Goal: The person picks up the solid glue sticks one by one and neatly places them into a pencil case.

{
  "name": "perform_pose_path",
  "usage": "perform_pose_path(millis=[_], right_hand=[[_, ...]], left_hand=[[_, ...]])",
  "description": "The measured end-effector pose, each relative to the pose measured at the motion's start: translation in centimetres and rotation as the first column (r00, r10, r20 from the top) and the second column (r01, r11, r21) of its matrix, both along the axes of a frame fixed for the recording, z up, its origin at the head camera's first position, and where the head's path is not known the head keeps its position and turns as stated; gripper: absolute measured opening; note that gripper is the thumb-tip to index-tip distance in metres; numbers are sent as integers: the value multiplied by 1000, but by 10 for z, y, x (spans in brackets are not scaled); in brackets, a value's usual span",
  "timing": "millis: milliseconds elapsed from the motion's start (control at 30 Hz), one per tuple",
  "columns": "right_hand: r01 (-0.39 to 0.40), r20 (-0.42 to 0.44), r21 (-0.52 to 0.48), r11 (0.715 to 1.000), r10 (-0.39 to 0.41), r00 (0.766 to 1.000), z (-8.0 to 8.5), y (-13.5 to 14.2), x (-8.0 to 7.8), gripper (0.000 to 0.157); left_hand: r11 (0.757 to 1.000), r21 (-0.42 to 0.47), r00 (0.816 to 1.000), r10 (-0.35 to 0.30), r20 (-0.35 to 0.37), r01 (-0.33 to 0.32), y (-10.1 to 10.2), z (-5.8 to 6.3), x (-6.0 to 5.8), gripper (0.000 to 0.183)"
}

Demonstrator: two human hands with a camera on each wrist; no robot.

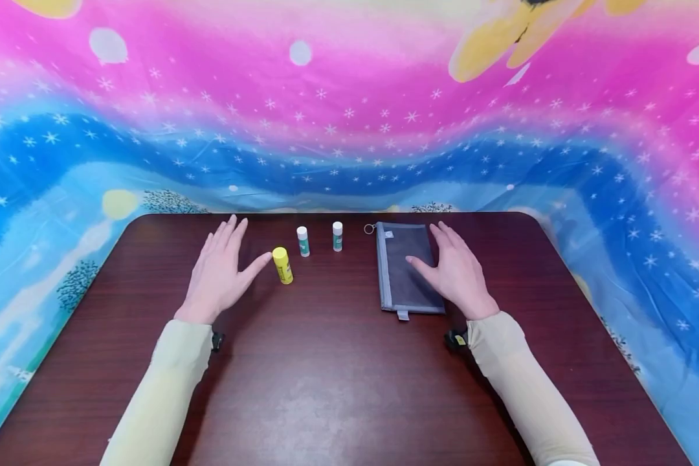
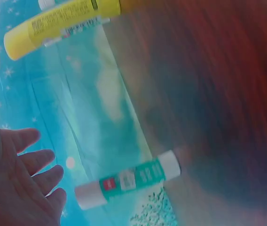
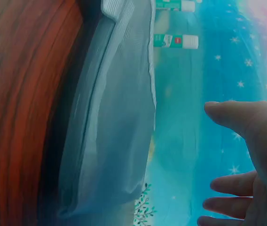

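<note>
My left hand [image 1: 218, 275] is held over the table's left side, fingers spread, holding nothing. Its thumb tip is close beside the cap of an upright yellow glue stick [image 1: 282, 266]. In the left wrist view a green-and-white glue stick [image 2: 128, 180] stands near the fingers; from the head the hand hides it. Two more green-and-white glue sticks, one left [image 1: 303, 241] and one right [image 1: 338, 237], stand upright behind the yellow one. My right hand [image 1: 459, 275], also spread and holding nothing, overlaps the right edge of a grey mesh zipper pouch [image 1: 408, 272] in the head view.
The dark red-brown wooden table [image 1: 326, 362] has rounded far corners. A pink and blue patterned cloth [image 1: 349, 129] hangs directly behind its far edge and along both sides. A small metal ring [image 1: 369, 229] is attached at the pouch's far left corner.
</note>
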State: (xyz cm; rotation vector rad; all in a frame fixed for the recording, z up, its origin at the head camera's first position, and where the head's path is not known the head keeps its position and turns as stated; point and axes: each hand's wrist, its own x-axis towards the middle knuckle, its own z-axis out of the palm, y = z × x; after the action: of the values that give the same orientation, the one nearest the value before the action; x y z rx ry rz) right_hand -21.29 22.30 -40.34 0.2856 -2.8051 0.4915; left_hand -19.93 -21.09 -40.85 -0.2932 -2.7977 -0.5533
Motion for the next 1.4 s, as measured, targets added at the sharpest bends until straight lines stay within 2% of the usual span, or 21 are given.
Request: perform_pose_path(millis=[267,500,733,867,1133,1200,1400], right_hand=[[-17,-2,-27,999,17,1000,3,-11,7,85],[-42,-8,-27,999,42,999,4,-20,13,83],[-50,13,-31,998,51,999,6,-28,17,77],[-60,-3,-28,998,59,998,6,-34,19,76],[-79,-9,-6,997,79,997,1,-46,21,76],[-84,-1,7,996,84,996,-2,-48,21,74],[-78,16,22,997,78,997,-9,-53,24,68]], left_hand=[[994,103,1000,-26,12,25,18,-7,9,87],[982,187,998,-17,68,4,29,-12,14,98],[979,203,994,-46,96,25,38,-16,16,104],[972,234,991,-50,123,20,43,-17,17,91],[969,247,989,-58,137,23,47,-20,15,51],[959,281,987,-72,147,28,47,-20,14,46],[911,412,977,-115,178,32,44,-21,7,37]])
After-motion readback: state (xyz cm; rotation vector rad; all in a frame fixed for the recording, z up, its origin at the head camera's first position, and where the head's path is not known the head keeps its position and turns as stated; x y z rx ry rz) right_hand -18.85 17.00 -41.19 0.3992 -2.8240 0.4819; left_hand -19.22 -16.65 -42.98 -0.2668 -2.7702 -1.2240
